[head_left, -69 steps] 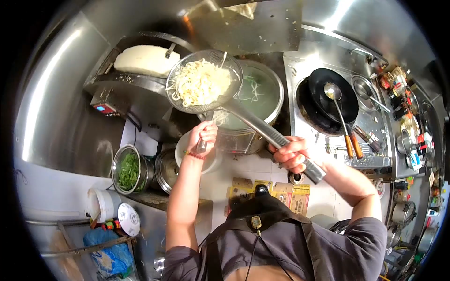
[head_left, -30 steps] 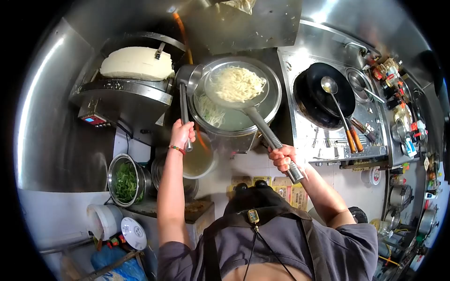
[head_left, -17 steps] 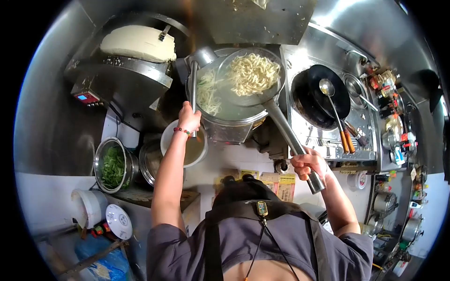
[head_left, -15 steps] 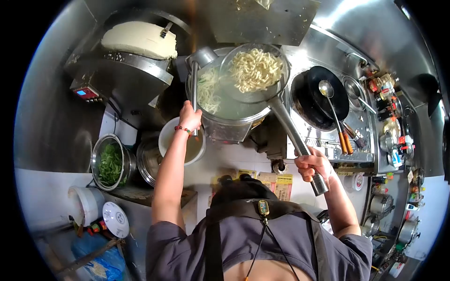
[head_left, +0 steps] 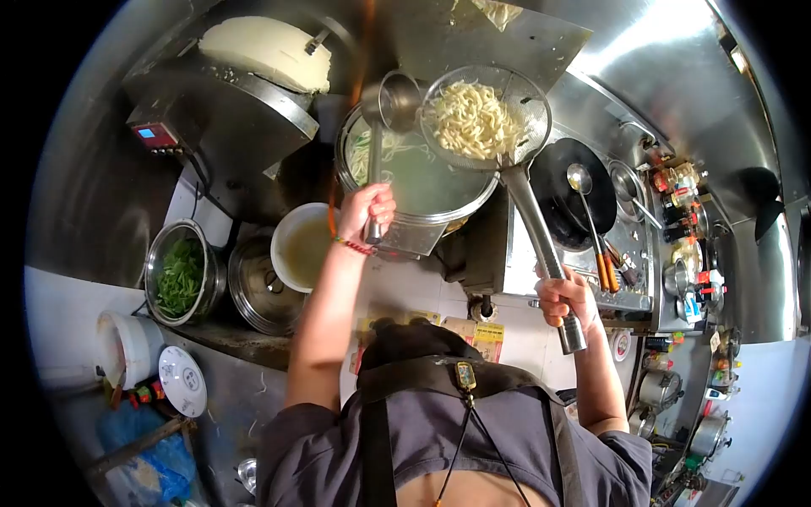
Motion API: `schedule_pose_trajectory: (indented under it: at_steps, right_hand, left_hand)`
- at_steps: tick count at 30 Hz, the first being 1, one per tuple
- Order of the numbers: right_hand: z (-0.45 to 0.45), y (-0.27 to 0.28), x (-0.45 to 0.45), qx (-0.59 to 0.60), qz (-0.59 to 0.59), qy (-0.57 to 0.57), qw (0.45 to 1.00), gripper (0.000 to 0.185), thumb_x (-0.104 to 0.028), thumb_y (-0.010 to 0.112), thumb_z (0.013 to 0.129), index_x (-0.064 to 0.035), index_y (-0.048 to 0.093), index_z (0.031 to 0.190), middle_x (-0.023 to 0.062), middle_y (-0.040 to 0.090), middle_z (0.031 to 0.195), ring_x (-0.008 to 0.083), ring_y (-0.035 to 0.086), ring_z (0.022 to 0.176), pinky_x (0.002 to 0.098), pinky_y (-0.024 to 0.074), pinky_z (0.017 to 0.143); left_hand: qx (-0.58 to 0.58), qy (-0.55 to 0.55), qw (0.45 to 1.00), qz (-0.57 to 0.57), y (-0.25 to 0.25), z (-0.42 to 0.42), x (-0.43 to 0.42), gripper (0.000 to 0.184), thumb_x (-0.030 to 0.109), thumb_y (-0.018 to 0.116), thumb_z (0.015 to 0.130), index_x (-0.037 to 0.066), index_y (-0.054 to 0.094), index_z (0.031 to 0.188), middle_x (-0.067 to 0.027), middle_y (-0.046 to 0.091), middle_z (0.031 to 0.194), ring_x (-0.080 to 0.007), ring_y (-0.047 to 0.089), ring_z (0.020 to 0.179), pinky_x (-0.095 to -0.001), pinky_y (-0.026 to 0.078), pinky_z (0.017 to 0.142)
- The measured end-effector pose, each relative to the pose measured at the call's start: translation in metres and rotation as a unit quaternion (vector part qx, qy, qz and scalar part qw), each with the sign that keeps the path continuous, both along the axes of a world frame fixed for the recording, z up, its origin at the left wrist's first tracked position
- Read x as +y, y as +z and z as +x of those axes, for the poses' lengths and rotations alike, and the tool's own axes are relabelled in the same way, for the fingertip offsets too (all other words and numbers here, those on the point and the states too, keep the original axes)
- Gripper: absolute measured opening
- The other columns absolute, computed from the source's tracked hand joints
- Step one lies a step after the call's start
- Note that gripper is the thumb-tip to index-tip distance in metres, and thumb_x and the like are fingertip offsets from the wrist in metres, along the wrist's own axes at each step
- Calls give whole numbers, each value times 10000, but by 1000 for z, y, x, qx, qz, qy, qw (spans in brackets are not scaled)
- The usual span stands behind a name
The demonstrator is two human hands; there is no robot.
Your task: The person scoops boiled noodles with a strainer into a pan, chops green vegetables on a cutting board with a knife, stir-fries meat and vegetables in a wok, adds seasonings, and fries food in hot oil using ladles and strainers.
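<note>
My right hand (head_left: 566, 300) is wrapped round the long steel handle of a mesh strainer (head_left: 532, 118). Pale noodles (head_left: 475, 120) lie heaped in the strainer, which is held above the right side of a round pot (head_left: 431, 182) of cloudy water. My left hand (head_left: 370, 209) grips the handle of a steel ladle (head_left: 397, 100), whose bowl is over the pot's back rim, left of the strainer. Other noodles (head_left: 361, 156) and some green strands float at the pot's left side.
A dough block (head_left: 266, 51) rests on a machine at the back left. Below are a bowl of greens (head_left: 179, 277), a lidded pot (head_left: 262, 283) and a white bucket (head_left: 306, 247). Right of the pot are a black wok (head_left: 562, 203), a small ladle (head_left: 579, 179) and seasoning bottles (head_left: 680, 203).
The strainer with the noodles has moved up and to the right, nearer the wok. My left hand has shifted right, and the ladle has come up, its bowl now facing the camera.
</note>
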State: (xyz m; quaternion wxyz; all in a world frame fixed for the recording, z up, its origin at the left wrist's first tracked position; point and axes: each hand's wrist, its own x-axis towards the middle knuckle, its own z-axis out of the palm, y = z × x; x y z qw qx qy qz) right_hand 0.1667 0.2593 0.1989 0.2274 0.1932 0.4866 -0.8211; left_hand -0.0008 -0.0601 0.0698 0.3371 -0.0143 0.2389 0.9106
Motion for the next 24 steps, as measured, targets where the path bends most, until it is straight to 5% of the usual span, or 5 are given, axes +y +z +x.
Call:
schedule_pose_trajectory:
  at_steps: [7,16,19,22,24]
  right_hand:
    - [-3,-47,-5,-54,-50,-3,997,74,-47,480,826,-31,432,880,-4,392,632,25,339,419,165,300,339]
    - [23,-137,11,-172,-352,-31,920,209,-48,440,845,36,440,1037,6,390,682,36,361,463,197,339,381]
    - [30,-147,12,-187,-332,-25,924,222,-54,460,843,32,435,1046,9,394,686,34,352,459,197,324,374]
    - [26,-148,20,-191,-359,-25,913,222,-51,446,846,34,432,1051,10,395,685,35,356,453,197,329,376]
    - [19,-150,25,-197,-379,-20,904,208,-60,424,858,36,429,1043,8,395,682,37,353,443,192,335,377]
  left_hand:
    - [126,9,941,-315,85,30,-17,112,78,521,839,86,413,866,-7,423,604,-70,397,401,-232,323,322]
    - [252,12,824,-507,68,53,-18,218,64,504,825,30,365,990,-58,449,620,-94,437,400,-261,350,315]
    - [256,-9,755,-604,64,63,-15,223,73,520,836,19,365,986,-89,499,644,-144,492,420,-298,380,349]
    - [446,92,578,-677,35,64,-12,253,65,528,795,-6,350,961,-248,546,743,-404,554,581,-449,436,533]
    - [457,95,553,-690,23,65,-8,246,47,520,787,-7,348,955,-252,544,723,-413,552,587,-460,434,537]
